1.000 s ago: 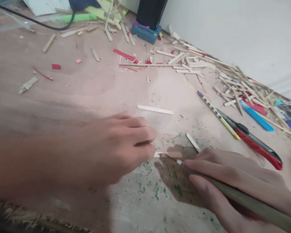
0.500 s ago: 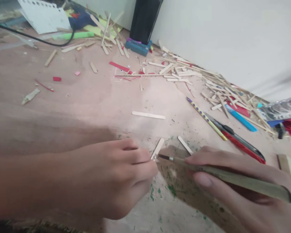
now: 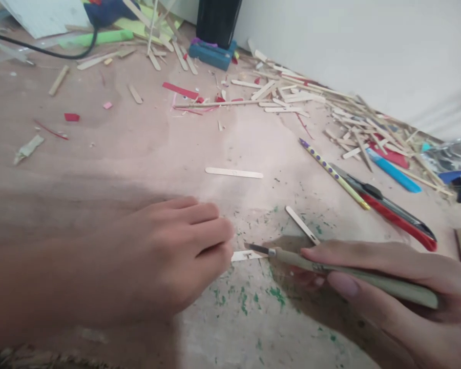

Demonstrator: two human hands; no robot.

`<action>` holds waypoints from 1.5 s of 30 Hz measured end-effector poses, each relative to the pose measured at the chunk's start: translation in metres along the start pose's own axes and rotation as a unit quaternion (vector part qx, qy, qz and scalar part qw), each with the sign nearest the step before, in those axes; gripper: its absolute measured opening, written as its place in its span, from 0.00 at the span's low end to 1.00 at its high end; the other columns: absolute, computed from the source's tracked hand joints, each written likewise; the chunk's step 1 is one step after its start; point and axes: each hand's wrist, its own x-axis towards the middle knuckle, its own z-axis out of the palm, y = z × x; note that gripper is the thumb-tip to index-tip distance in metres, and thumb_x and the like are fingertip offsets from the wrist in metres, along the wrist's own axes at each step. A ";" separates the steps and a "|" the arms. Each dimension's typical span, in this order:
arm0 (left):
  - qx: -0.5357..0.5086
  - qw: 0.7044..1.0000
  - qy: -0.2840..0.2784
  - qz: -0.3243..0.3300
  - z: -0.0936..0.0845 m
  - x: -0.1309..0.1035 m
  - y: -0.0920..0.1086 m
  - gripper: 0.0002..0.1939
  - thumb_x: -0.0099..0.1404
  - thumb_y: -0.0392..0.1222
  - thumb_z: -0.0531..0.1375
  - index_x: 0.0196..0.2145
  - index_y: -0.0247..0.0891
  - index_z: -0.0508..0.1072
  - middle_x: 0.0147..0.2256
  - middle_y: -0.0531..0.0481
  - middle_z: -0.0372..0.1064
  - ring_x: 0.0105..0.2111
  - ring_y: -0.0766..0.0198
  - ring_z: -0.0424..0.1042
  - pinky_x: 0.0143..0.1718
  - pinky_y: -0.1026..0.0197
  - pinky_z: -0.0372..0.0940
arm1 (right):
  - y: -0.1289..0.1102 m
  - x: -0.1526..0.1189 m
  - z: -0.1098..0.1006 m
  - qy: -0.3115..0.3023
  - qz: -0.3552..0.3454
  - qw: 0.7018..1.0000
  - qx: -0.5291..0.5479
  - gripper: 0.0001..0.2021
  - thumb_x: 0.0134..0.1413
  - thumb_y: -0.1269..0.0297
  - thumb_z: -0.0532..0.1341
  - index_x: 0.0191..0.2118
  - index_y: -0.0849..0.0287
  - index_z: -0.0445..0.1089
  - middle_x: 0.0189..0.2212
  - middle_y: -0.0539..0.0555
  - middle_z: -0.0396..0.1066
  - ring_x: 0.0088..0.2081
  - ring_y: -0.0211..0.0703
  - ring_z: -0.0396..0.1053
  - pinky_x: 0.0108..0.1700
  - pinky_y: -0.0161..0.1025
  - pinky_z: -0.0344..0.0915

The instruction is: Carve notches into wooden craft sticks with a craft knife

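Observation:
My left hand (image 3: 184, 251) is closed on one end of a popsicle stick (image 3: 249, 255), which lies low over the table and shows a small dark notch. In my right hand (image 3: 388, 297) is a craft knife (image 3: 353, 277) with a pale handle, gripped like a pen. Its narrow blade hangs just above the notched stick; I cannot tell whether they touch. Another popsicle stick (image 3: 301, 224), with a dark slot near its lower end, lies by my right fingertips. Farther off, a whole popsicle stick (image 3: 234, 173) rests flat on the table.
To the right lie a patterned pencil (image 3: 334, 173) and a red and black box cutter (image 3: 392, 210). A heap of sticks (image 3: 369, 128) lines the wall. A black object stands in a blue base (image 3: 211, 55) at the back. Green flecks dot the tabletop (image 3: 223, 328).
The held stick has turned from slanting upward to nearly level. My left hand has shifted slightly left, and the knife stays beside the stick. The whole view has shifted a little.

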 end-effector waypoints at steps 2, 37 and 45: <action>-0.005 1.000 -0.004 -0.001 0.000 0.001 0.000 0.18 0.79 0.28 0.51 0.45 0.31 0.82 0.37 0.47 0.75 0.38 0.58 0.73 0.41 0.54 0.70 | 0.006 -0.001 0.001 -0.035 -0.010 0.999 0.022 0.08 0.62 0.62 0.71 0.44 0.41 0.85 0.38 0.44 0.87 0.33 0.41 0.86 0.38 0.24 0.79; -0.060 0.997 -0.045 0.006 -0.002 0.003 -0.001 0.15 0.75 0.25 0.54 0.35 0.34 0.78 0.37 0.47 0.73 0.36 0.59 0.69 0.37 0.58 0.67 | 0.013 0.002 0.008 -0.088 -0.024 0.990 0.105 0.12 0.64 0.68 0.69 0.48 0.43 0.85 0.36 0.46 0.87 0.32 0.41 0.85 0.33 0.25 0.79; -0.069 0.997 -0.045 0.005 -0.004 0.004 0.000 0.18 0.77 0.25 0.51 0.36 0.33 0.78 0.37 0.47 0.72 0.36 0.60 0.67 0.36 0.57 0.66 | 0.012 0.005 0.011 -0.108 -0.053 0.981 0.153 0.16 0.63 0.74 0.67 0.49 0.46 0.84 0.41 0.49 0.87 0.39 0.43 0.86 0.37 0.29 0.81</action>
